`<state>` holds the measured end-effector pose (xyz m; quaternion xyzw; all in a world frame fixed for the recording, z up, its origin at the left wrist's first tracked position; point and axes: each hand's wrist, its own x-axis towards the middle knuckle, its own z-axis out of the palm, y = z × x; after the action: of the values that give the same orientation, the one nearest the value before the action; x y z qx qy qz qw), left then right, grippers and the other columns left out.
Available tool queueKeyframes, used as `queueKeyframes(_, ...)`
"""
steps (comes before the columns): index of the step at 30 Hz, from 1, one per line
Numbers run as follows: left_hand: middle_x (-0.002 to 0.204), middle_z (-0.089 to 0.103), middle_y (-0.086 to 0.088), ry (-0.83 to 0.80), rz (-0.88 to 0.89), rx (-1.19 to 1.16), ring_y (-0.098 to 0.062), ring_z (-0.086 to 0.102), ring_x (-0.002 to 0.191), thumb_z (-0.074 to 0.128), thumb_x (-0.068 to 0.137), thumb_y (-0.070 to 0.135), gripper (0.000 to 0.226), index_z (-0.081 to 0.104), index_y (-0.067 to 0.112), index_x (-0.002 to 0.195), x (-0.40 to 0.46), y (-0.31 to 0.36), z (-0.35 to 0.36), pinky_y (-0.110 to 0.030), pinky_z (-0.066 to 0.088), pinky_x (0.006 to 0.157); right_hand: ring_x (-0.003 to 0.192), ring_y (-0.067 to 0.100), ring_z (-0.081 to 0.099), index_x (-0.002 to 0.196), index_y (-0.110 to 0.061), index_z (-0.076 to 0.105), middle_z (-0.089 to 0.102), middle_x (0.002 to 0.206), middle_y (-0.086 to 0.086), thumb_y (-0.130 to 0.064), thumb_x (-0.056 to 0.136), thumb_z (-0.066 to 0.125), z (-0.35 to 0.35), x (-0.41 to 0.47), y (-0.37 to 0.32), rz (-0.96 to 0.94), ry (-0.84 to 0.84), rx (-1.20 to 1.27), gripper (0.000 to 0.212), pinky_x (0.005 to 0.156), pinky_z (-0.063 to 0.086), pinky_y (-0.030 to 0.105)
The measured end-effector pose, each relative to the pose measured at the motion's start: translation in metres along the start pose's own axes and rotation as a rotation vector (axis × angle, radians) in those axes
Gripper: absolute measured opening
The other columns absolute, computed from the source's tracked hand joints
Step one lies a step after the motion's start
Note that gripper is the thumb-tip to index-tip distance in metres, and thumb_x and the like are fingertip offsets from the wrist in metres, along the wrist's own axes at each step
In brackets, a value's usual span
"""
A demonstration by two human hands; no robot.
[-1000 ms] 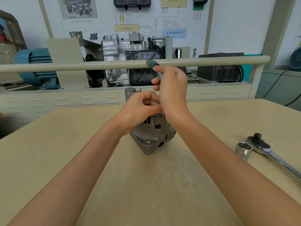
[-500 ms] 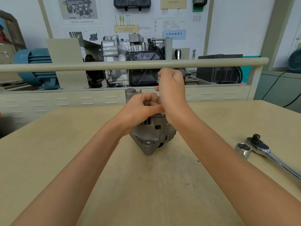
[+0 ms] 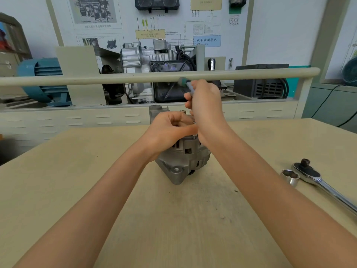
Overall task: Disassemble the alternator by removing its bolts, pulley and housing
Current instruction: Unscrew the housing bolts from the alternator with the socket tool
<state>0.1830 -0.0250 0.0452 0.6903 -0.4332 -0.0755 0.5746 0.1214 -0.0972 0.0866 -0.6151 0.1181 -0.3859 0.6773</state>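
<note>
The grey alternator (image 3: 183,161) stands on the wooden table (image 3: 173,219), a mounting ear facing me. My left hand (image 3: 170,130) sits curled on its top and holds it. Above it my right hand (image 3: 206,105) grips a screwdriver (image 3: 185,83) with a green-and-grey handle, whose end pokes out above the fingers. The shaft and tip are hidden behind my hands, so the bolt it meets cannot be seen.
A chrome ratchet wrench (image 3: 324,182) and a loose socket (image 3: 289,176) lie on the table at the right. A beige rail (image 3: 77,79) runs across behind the table, with an engine display (image 3: 154,60) and a blue motor (image 3: 42,80) beyond it.
My right hand has turned on the screwdriver: the handle's end showed a second ago, was hidden half a second ago, and shows again now. My left hand and the alternator stayed put.
</note>
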Motion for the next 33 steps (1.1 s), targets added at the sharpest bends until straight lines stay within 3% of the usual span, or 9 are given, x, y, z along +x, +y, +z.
queueKeyframes(3, 0.059, 0.068, 0.010, 0.010, 0.014, 0.018, 0.001, 0.064, 0.057, 0.065, 0.083, -0.002, 0.022, 0.066, 0.017, 0.071, -0.001, 0.001, 0.002, -0.011, 0.048, 0.055, 0.069, 0.008, 0.046, 0.096, -0.018, 0.035, 0.048, 0.086, -0.003, -0.022, 0.101, 0.032, 0.004, -0.001, 0.006, -0.116, 0.113, -0.085, 0.007, 0.062, 0.037, 0.024)
queueKeyframes(6, 0.062, 0.070, 0.010, 0.005, 0.012, 0.008, 0.000, 0.066, 0.061, 0.066, 0.083, 0.000, 0.021, 0.067, 0.018, 0.073, -0.001, 0.000, 0.002, -0.011, 0.050, 0.057, 0.079, 0.011, 0.046, 0.101, -0.017, 0.032, 0.048, 0.111, 0.008, -0.025, 0.101, 0.033, 0.004, 0.002, 0.006, -0.090, 0.136, -0.132, 0.008, 0.073, 0.036, 0.030)
queueKeyframes(11, 0.082, 0.075, 0.005, 0.004, -0.002, -0.008, -0.006, 0.070, 0.080, 0.073, 0.081, 0.015, 0.006, 0.072, 0.020, 0.084, 0.000, -0.002, 0.001, -0.017, 0.055, 0.075, 0.061, 0.013, 0.046, 0.085, -0.015, 0.049, 0.049, 0.071, 0.001, -0.015, 0.095, 0.038, -0.006, 0.004, -0.002, -0.008, -0.024, -0.028, 0.015, 0.059, 0.040, 0.027)
queueKeyframes(17, 0.087, 0.076, 0.010, -0.061, -0.012, -0.040, -0.002, 0.070, 0.085, 0.072, 0.082, 0.015, 0.011, 0.074, 0.024, 0.087, -0.002, 0.000, -0.001, -0.008, 0.049, 0.070, 0.042, 0.012, 0.043, 0.081, -0.010, 0.064, 0.055, 0.058, 0.003, -0.013, 0.092, 0.038, -0.009, 0.002, -0.010, 0.053, -0.204, 0.079, 0.028, 0.042, 0.040, 0.015)
queueKeyframes(22, 0.077, 0.075, 0.008, -0.007, -0.016, -0.042, -0.002, 0.070, 0.076, 0.071, 0.082, 0.008, 0.010, 0.072, 0.018, 0.085, -0.002, 0.000, 0.001, -0.011, 0.053, 0.071, 0.042, 0.008, 0.044, 0.082, -0.010, 0.057, 0.054, 0.058, 0.002, -0.015, 0.095, 0.034, -0.004, -0.002, -0.007, 0.037, -0.097, 0.119, 0.026, 0.040, 0.037, 0.014)
queueKeyframes(26, 0.077, 0.072, 0.002, 0.040, -0.012, -0.034, -0.003, 0.067, 0.069, 0.070, 0.081, 0.003, 0.012, 0.070, 0.014, 0.085, -0.001, 0.001, 0.005, -0.015, 0.054, 0.070, 0.056, 0.011, 0.044, 0.095, -0.013, 0.045, 0.051, 0.071, 0.001, -0.017, 0.098, 0.031, -0.001, -0.001, -0.004, 0.016, 0.018, 0.071, 0.015, 0.054, 0.037, 0.023)
queueKeyframes(28, 0.064, 0.070, 0.006, 0.036, 0.010, -0.022, 0.000, 0.064, 0.059, 0.066, 0.082, -0.004, 0.021, 0.068, 0.016, 0.074, -0.003, 0.003, 0.006, -0.011, 0.051, 0.059, 0.063, 0.009, 0.045, 0.098, -0.017, 0.039, 0.050, 0.079, -0.001, -0.018, 0.099, 0.031, 0.002, -0.003, 0.000, -0.044, 0.065, -0.026, 0.009, 0.060, 0.039, 0.024)
queueKeyframes(30, 0.048, 0.063, 0.011, 0.037, 0.018, 0.003, 0.004, 0.059, 0.046, 0.061, 0.082, -0.009, 0.036, 0.062, 0.019, 0.061, -0.005, 0.004, 0.006, -0.007, 0.043, 0.047, 0.075, 0.010, 0.044, 0.102, -0.020, 0.036, 0.046, 0.093, -0.002, -0.020, 0.100, 0.033, 0.005, -0.004, 0.004, -0.111, 0.101, -0.132, 0.004, 0.078, 0.040, 0.030)
queueKeyframes(33, 0.044, 0.060, 0.012, 0.021, 0.016, 0.023, 0.004, 0.056, 0.042, 0.059, 0.083, -0.010, 0.039, 0.059, 0.019, 0.058, -0.006, 0.003, 0.005, -0.006, 0.039, 0.043, 0.097, 0.018, 0.045, 0.093, -0.023, 0.039, 0.039, 0.088, -0.008, -0.020, 0.099, 0.036, 0.006, -0.006, 0.006, -0.174, 0.117, -0.207, 0.007, 0.094, 0.036, 0.038)
